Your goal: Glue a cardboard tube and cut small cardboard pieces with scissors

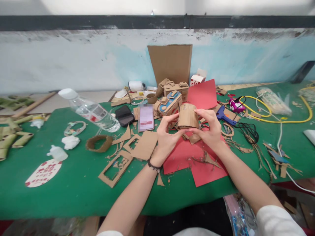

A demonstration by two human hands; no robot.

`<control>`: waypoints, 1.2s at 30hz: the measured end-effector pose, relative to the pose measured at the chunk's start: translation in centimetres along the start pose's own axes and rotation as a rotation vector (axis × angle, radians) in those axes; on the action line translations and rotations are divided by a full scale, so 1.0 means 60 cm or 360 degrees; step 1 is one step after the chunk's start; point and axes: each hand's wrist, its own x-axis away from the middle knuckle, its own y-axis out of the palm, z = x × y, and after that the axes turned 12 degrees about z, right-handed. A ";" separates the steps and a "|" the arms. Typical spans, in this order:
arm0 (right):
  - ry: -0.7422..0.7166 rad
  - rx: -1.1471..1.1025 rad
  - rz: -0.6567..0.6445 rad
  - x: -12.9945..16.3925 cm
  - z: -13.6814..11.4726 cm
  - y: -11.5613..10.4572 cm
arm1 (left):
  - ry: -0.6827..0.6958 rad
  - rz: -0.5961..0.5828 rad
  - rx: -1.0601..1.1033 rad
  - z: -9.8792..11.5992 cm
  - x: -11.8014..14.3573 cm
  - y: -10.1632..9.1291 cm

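Between my two hands, above the red paper, is a short cardboard cylinder with a ribbed brown side. My left hand grips its left side, thumb underneath and fingers curled at the edge. On the opposite side my right hand holds it the same way. Just behind the cylinder lies a cardboard camera model with a blue top panel. Another plain cardboard camera model stands farther back. What is inside the cylinder is hidden from me.
A water bottle leans at the left, near a black phone and a lit phone. Cut cardboard frames lie left of my arms. To the right are a blue glue gun, black cable and a yellow cord.
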 end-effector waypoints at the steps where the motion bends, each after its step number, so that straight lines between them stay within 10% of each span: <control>1: 0.0001 0.0025 -0.0007 0.000 -0.001 0.000 | 0.0017 0.0014 -0.0017 -0.001 0.001 0.000; 26: -0.0261 0.0130 0.0011 0.012 0.001 0.014 | 0.0395 0.0143 -0.0228 0.010 -0.001 -0.003; 30: 0.0139 0.0020 0.0077 0.009 -0.002 0.018 | 0.0271 -0.0071 -0.0288 0.013 0.000 -0.001; 36: 0.1338 -0.0382 0.0364 -0.008 0.023 0.021 | 0.0018 -0.0296 -0.0006 0.004 0.002 0.002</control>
